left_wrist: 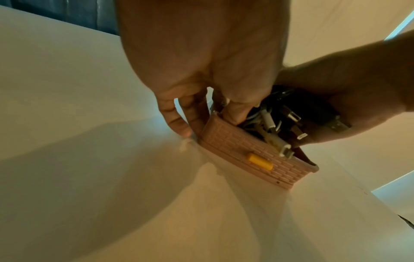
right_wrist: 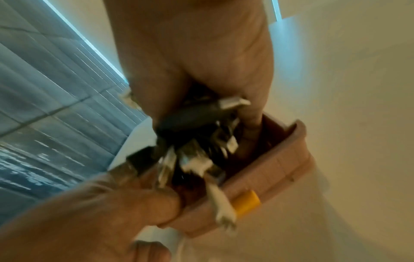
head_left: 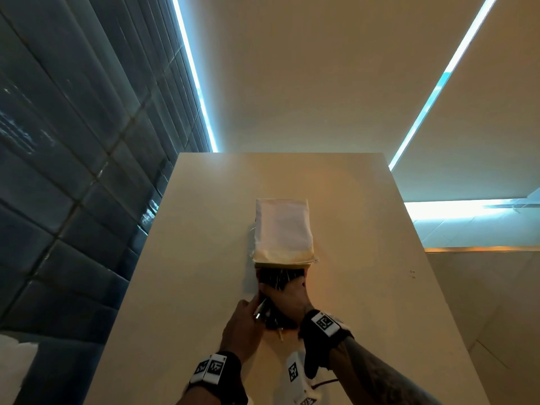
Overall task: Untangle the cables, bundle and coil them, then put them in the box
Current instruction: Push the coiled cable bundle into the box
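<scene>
A pinkish brick-patterned box [left_wrist: 233,141] with a yellow latch [left_wrist: 260,161] stands on the white table [head_left: 365,287], its pale lid [head_left: 282,229] raised at the far side. A bundle of black and white cables [left_wrist: 268,120] with several plugs fills the box. My left hand [left_wrist: 201,120] pinches the box's left wall, fingers outside and thumb over the rim. My right hand [right_wrist: 212,79] grips the cable bundle [right_wrist: 197,150] from above, its fingers down inside the box [right_wrist: 280,164]. In the head view both hands [head_left: 245,314] [head_left: 287,296] meet at the box's near end.
A dark padded wall [head_left: 58,171] runs along the table's left side. The table's far edge [head_left: 280,153] lies beyond the lid, its right edge [head_left: 432,273] drops toward a lit floor. Bare tabletop surrounds the box.
</scene>
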{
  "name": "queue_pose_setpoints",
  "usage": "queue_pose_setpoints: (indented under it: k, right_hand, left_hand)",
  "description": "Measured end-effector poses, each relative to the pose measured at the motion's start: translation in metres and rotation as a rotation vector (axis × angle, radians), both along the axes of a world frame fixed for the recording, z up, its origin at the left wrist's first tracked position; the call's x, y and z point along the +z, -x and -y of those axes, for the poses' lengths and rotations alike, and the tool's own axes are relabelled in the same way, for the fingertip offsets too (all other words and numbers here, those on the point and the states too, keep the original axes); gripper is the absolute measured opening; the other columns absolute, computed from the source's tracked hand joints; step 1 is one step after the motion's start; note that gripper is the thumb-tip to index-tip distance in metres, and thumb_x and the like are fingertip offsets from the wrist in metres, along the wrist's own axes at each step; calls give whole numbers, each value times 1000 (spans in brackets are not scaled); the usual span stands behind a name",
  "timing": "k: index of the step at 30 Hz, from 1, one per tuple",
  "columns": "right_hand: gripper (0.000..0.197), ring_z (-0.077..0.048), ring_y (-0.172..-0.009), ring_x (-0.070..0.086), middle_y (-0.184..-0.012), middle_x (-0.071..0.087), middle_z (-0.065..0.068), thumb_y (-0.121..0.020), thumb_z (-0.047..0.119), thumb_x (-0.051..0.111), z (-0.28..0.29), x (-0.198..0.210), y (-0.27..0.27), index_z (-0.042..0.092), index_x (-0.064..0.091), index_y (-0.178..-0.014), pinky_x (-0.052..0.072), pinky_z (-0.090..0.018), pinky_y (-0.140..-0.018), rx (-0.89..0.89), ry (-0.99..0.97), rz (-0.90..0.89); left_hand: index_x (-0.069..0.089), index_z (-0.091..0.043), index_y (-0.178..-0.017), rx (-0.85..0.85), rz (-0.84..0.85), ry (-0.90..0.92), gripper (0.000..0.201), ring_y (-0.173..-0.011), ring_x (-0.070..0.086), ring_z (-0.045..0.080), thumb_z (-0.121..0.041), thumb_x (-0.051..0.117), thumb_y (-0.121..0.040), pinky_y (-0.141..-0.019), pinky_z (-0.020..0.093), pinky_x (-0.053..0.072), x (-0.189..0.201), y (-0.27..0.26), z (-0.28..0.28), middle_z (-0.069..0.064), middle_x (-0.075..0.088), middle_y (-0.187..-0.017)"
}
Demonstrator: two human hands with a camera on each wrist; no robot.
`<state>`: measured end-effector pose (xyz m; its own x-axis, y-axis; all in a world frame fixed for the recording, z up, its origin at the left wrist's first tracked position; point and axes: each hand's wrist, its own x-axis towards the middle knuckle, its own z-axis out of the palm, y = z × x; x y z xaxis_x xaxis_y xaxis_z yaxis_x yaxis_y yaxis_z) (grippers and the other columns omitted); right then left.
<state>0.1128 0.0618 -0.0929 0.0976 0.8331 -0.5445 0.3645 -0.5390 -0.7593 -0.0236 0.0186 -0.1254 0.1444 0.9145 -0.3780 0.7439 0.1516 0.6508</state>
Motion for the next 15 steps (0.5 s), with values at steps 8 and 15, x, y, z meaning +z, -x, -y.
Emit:
queue_pose_setpoints:
  k: [8,15]
  right_hand:
    - [36,-31,-84,53,-77,56,-10,-90,36,47,5,12,-45,14,47,-61,40,-34,-71,279,-92,442]
    - [14,-25,-76,60,-84,66,-8,-84,22,63,5,3,-56,14,61,-73,46,-30,-65,153,-38,368]
  left_hand:
    - [50,-32,-133,29,85,-82,44,-91,58,17,-38,58,-91,-79,31,49,5,8,4,-1,52,-99]
    - [52,-24,-135,-23,63,-207,54,-88,54,2,-15,64,-83,-70,2,38,14,11,11,-8,47,-99]
